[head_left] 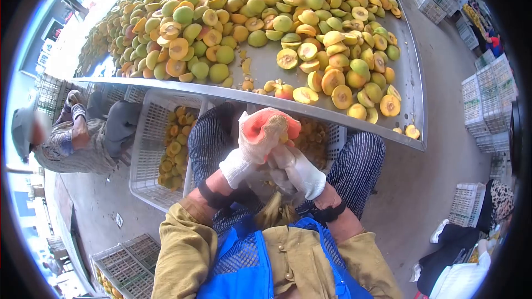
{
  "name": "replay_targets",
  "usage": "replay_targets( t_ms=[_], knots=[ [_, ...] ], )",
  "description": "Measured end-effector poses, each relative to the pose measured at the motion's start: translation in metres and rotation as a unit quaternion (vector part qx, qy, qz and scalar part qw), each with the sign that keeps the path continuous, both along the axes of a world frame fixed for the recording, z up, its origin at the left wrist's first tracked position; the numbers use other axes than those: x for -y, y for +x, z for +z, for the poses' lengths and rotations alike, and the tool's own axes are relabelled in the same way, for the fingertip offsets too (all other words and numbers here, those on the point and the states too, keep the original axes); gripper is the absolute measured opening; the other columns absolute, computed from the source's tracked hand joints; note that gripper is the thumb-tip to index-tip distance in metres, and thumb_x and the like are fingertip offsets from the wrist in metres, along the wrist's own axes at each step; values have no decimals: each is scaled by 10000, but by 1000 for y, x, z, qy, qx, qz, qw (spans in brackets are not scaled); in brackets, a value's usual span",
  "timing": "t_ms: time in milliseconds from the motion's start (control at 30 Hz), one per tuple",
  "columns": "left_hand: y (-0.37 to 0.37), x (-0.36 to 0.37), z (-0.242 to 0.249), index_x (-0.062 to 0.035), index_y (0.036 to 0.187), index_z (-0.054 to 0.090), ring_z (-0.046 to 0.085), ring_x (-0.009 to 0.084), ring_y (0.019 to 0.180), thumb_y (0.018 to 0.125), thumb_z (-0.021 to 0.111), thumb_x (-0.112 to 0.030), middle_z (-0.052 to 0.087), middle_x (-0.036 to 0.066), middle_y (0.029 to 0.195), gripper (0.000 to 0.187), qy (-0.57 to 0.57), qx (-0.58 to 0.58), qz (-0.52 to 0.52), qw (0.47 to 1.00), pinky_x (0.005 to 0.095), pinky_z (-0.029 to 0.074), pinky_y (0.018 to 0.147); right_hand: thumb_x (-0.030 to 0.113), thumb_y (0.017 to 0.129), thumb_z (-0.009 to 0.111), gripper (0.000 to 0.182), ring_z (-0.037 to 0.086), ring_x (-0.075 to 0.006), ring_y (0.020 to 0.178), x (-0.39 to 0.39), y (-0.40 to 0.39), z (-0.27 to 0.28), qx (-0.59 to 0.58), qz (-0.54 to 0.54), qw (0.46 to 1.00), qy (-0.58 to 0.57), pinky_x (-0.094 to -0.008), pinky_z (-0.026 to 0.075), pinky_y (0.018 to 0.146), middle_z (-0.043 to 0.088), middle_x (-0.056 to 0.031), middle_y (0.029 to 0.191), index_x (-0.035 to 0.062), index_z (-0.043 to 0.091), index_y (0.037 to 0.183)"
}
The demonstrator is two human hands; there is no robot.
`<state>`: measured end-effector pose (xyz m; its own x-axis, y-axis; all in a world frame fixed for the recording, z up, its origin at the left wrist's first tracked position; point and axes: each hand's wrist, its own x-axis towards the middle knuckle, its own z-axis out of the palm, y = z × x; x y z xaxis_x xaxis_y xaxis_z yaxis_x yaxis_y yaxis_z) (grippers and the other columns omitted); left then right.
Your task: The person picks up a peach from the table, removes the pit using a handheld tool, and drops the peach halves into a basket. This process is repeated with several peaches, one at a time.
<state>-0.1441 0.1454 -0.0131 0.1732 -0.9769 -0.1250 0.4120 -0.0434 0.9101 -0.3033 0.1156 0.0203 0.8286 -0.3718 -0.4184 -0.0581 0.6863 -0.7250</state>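
Both of my hands are gloved and held together over my lap, just below the front edge of a metal table [260, 61]. My left hand [265, 134], in a white and orange glove, is curled round something yellowish, perhaps a piece of fruit, mostly hidden by the fingers. Pressed against it from below is my right hand [296, 169], in a white glove, its fingers bent and partly covered; what it holds cannot be made out. Halved green and orange fruit [333, 80] is heaped on the table. Under its edge, a crate of cut fruit [337, 141] stands behind my hands.
A white crate [145, 149] with fruit pieces stands left of my knees. Another person [83, 138] sits at the far left. Stacked crates [490, 102] line the right side, with more people at lower right. A dark crate [127, 263] lies at lower left.
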Motion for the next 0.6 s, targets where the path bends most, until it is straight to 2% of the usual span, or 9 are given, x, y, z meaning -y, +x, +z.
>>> replay_targets(
  t_ms=[33,167,267,333,400,467,500,533,600],
  knots=[
    [-6,4,33,18,988,730,720,239,744,986,678,-391,737,144,885,413,-47,67,11,997,344,595,673,671,983,535,522,328,-48,398,3,-7,-1,26,30,998,54,-221,241,363,374,73,592,154,517,912],
    [-25,5,48,40,972,711,683,240,677,1010,614,-454,719,153,831,504,-34,-23,59,997,360,589,656,731,918,569,573,297,-38,403,4,-14,-8,79,48,988,120,-209,219,362,351,82,597,161,502,920],
    [-29,3,73,-2,988,673,670,251,665,1028,582,-462,710,134,867,471,85,-157,107,978,383,596,659,751,911,549,619,286,-31,418,7,-14,-8,131,58,986,90,-206,212,362,340,80,606,134,493,895],
    [-20,8,46,-126,878,529,660,271,810,1053,510,-488,627,61,894,403,31,-376,145,915,403,602,589,753,908,544,637,287,-29,428,0,-10,-8,158,62,981,94,-202,210,364,339,77,611,119,492,886],
    [-5,-5,50,-116,900,583,680,273,824,1054,514,-479,652,68,909,400,-18,-245,212,946,402,615,597,744,903,557,633,294,-30,433,-4,-1,-12,167,49,978,112,-199,210,367,347,73,614,115,493,880],
    [51,-32,68,-83,951,647,700,263,861,1048,533,-469,690,87,949,414,-72,-156,269,948,397,623,609,669,975,527,568,317,-41,440,-1,1,-34,244,12,904,350,-211,247,387,355,72,609,109,537,879],
    [81,-51,79,-43,1045,691,716,259,917,1042,562,-442,722,116,1003,419,-52,21,332,942,410,639,630,650,992,516,553,323,-43,443,2,2,-45,258,-27,851,456,-216,258,394,353,73,607,109,549,882],
    [112,-70,81,-1,1145,691,709,194,902,1023,645,-339,728,101,1016,363,-7,81,343,936,344,628,699,631,1009,505,540,330,-45,446,3,1,-60,271,-67,784,555,-220,269,400,350,73,604,109,561,885],
    [187,-98,59,26,1226,678,676,121,903,997,696,-195,720,67,1030,319,99,513,318,791,253,575,792,612,1035,469,515,339,-59,475,-2,0,-84,196,-133,779,580,-237,299,427,382,63,648,119,570,926]
  ],
)
